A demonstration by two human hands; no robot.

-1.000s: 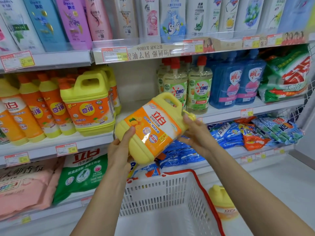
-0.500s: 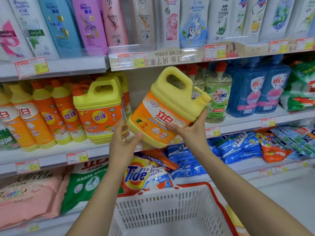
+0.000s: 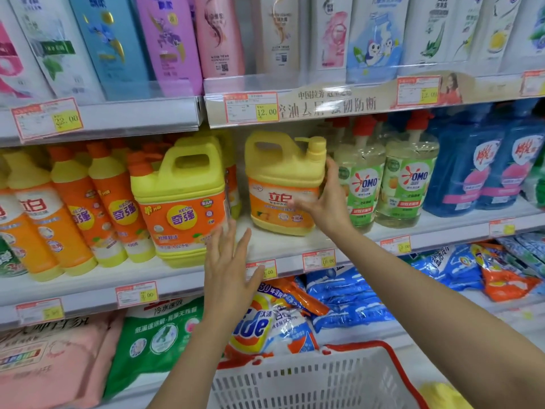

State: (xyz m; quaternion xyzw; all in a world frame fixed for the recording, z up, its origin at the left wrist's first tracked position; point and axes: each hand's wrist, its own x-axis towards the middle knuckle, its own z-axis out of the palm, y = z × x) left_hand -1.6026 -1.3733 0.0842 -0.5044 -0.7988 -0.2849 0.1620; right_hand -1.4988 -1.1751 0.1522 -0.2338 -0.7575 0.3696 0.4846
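**Item 1.** Yellow detergent jug [image 3: 283, 184]. It stands upright on the middle shelf [image 3: 448, 224], handle and pump cap on top, orange label facing me. The bigger yellow jug [image 3: 182, 202] is on its left with a gap between them. The clear pump bottles [image 3: 408, 184] with green labels are just beside it on its right.

**Item 2.** My right hand [image 3: 327, 202]. It grips the jug by its right side. The thumb lies across the front label and the fingers wrap up around the right shoulder, below the pump cap.

**Item 3.** My left hand [image 3: 227, 267]. It is wide, fingers straight and spread, holding nothing. It hovers in front of the shelf edge, below and left of the jug and apart from it. The fingertips overlap the bigger jug's lower right corner; I cannot tell whether they touch it.

**Item 4.** Same shelf. A row of orange squeeze bottles [image 3: 73, 214] stands at the left and blue bottles [image 3: 472, 172] at the far right.

**Item 5.** Upper shelf. Tall shampoo bottles [image 3: 168, 39] in pink, purple, blue and white.

**Item 6.** Lower shelf. A Tide bag [image 3: 253, 323], blue bags [image 3: 348, 299] to its right and a green bag [image 3: 159, 335] to its left.

**Item 7.** Nearest to me. A white basket [image 3: 309, 382] with a red rim sits between my forearms.

**Item 8.** Price tags [image 3: 250, 107] run along the shelf edges.
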